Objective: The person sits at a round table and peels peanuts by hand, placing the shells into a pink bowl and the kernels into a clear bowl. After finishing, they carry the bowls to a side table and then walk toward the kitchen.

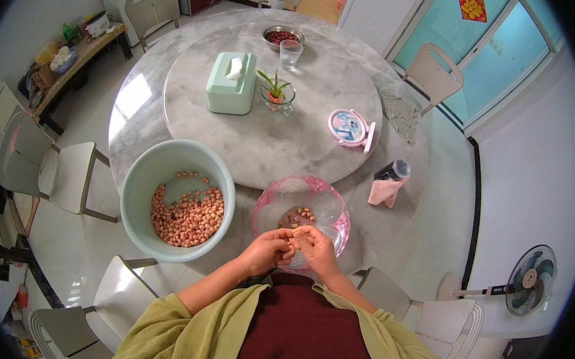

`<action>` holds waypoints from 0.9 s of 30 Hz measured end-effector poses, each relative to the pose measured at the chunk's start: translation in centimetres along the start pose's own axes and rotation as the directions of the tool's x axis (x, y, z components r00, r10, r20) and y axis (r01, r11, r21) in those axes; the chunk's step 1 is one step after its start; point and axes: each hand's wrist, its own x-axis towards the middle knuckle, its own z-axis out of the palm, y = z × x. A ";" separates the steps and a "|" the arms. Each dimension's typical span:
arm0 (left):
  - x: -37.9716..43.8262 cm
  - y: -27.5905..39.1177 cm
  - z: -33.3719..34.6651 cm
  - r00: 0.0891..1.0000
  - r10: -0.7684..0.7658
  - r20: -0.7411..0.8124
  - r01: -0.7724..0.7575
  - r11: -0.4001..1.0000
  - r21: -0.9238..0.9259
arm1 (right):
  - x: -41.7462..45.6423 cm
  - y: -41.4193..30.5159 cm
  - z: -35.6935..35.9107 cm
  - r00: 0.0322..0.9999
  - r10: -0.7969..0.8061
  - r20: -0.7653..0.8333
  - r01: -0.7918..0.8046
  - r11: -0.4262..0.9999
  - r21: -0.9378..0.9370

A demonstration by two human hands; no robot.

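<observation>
My left hand (267, 252) and my right hand (317, 252) meet at the fingertips over the near side of a clear plastic dish (338, 195) with a pink scalloped rim. Their fingers pinch a small tan nut or seed (293, 243), mostly hidden by the fingers. Several brownish nuts or seeds (304, 213) lie in the middle of the dish, partly behind my hands. To the left stands a large pale green plastic tub (135, 206). Many reddish-tan nuts or seeds (189, 220) cover much of its bottom.
The round marble-patterned table (134, 133) carries a raised turntable (316, 159). On it are a green tissue box (232, 85), a plant in a glass cup (276, 95), a tumbler (290, 55), a metal bowl (283, 37) and a pink-framed mirror (348, 127). A lidded jar (393, 170) touches a pink cloth (386, 193).
</observation>
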 end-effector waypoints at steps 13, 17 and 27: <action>-0.1 0.3 0.4 0.999 0.003 0.042 -0.004 1.000 0.024 | 0.1 0.1 -0.4 0.971 0.225 0.075 -0.233 0.847 0.478; 0.1 0.2 0.2 0.999 0.016 0.045 -0.017 1.000 0.022 | 0.2 -0.4 -0.6 0.964 0.232 0.130 -0.266 0.839 0.475; 0.6 0.1 0.1 0.999 0.045 0.003 -0.044 0.982 0.184 | 0.5 0.3 -1.1 0.925 0.309 0.223 -0.380 0.701 0.603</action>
